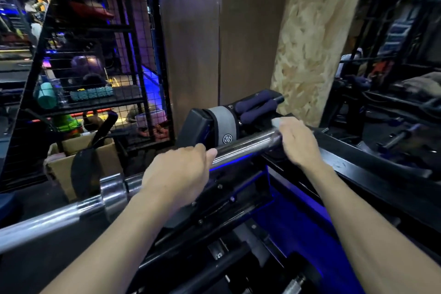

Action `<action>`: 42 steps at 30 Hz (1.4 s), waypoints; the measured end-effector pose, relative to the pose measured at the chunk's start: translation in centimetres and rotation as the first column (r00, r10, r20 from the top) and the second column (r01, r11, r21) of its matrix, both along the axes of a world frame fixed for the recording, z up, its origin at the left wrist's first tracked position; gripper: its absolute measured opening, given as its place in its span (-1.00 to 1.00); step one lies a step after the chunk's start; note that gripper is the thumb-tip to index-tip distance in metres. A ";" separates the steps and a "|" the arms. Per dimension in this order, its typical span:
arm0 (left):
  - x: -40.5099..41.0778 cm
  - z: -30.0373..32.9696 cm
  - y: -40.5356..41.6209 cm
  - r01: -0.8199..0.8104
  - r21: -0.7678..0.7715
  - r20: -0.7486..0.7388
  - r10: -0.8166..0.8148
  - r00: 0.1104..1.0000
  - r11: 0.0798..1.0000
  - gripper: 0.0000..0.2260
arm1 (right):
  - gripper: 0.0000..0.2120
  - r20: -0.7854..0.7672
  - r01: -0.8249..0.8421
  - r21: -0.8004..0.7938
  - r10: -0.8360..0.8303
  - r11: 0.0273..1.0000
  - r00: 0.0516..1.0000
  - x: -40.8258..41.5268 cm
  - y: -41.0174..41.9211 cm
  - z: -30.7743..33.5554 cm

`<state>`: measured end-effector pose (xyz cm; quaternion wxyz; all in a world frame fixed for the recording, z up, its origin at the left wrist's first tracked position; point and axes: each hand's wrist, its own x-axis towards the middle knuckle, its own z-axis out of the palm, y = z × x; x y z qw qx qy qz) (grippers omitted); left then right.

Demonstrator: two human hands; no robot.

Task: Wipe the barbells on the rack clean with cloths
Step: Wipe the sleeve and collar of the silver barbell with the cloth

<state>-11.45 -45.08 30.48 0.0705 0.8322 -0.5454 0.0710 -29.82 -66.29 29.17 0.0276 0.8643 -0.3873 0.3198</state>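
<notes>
A chrome barbell (pixel 241 144) runs from the lower left up toward the centre right, its sleeve and collar (pixel 112 194) at the left. My left hand (pixel 177 172) grips the shaft just right of the collar. Farther along, my right hand (pixel 297 142) curls over the shaft, with a small pale edge, possibly a cloth (pixel 276 122), showing at its fingertips. The bar lies across a black rack frame (pixel 372 167). Most of any cloth is hidden under the hand.
Black and grey pads with purple foam handles (pixel 253 106) lie just behind the bar. A wire mesh shelf (pixel 95 74) of gym gear stands at the left, a cardboard box (pixel 78 162) below it. An OSB pillar (pixel 317 38) rises behind; more bars lie below.
</notes>
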 end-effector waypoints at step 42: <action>2.2 2.0 -1.8 0.119 0.008 -0.270 -0.112 0.956 0.993 -0.60 | -0.59 0.531 -0.159 0.247 0.004 0.956 0.847 2.0 0.0 -3.9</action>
